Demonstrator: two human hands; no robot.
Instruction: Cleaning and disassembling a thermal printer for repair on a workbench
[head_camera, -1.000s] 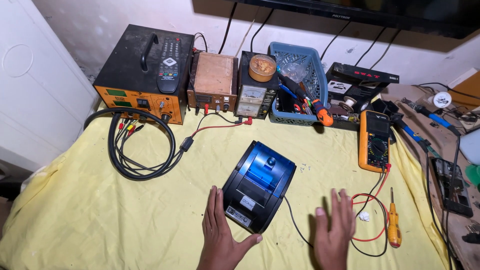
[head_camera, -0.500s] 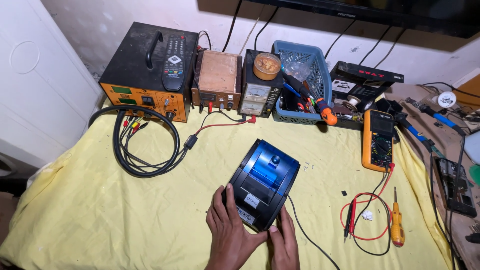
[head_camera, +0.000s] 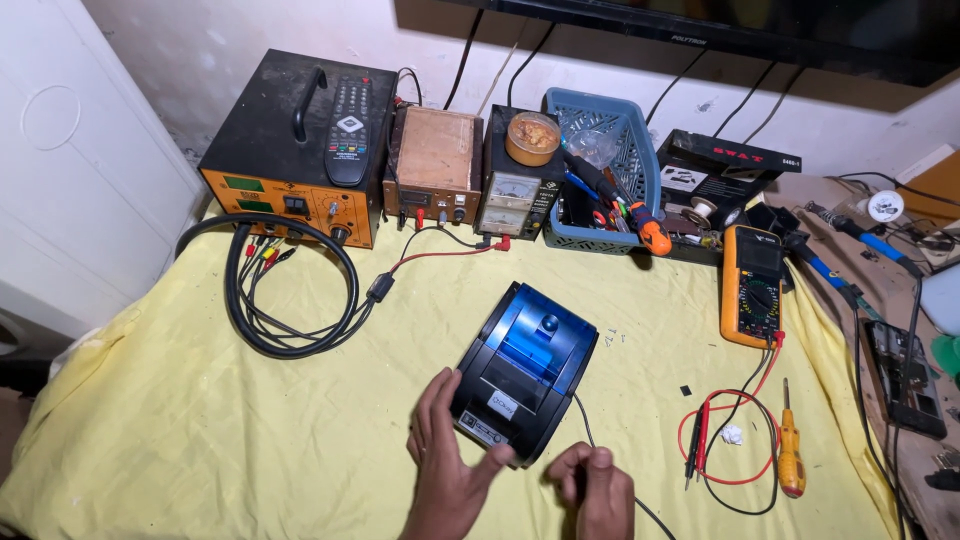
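Observation:
A small black receipt printer (head_camera: 524, 366) with a blue translucent lid lies on the yellow cloth (head_camera: 200, 440), tilted toward the right. My left hand (head_camera: 447, 462) rests against its near left corner, thumb touching the front edge, fingers spread. At the printer's near right corner is my right hand (head_camera: 591, 484), fingers curled around the thin black cable (head_camera: 586, 436) that leaves the printer.
Along the back stand an orange-and-black power unit (head_camera: 290, 150) with a remote on top, a wooden-topped supply (head_camera: 432, 165), a meter box (head_camera: 514, 190) and a blue basket (head_camera: 605, 165) of tools. A coiled black cable (head_camera: 290, 290) lies left. A yellow multimeter (head_camera: 752, 285), red leads and a yellow screwdriver (head_camera: 790, 455) lie right.
My right hand came in from flat on the cloth at the right to the printer's near corner and closed on its cable. My left hand stayed at the printer's near left corner.

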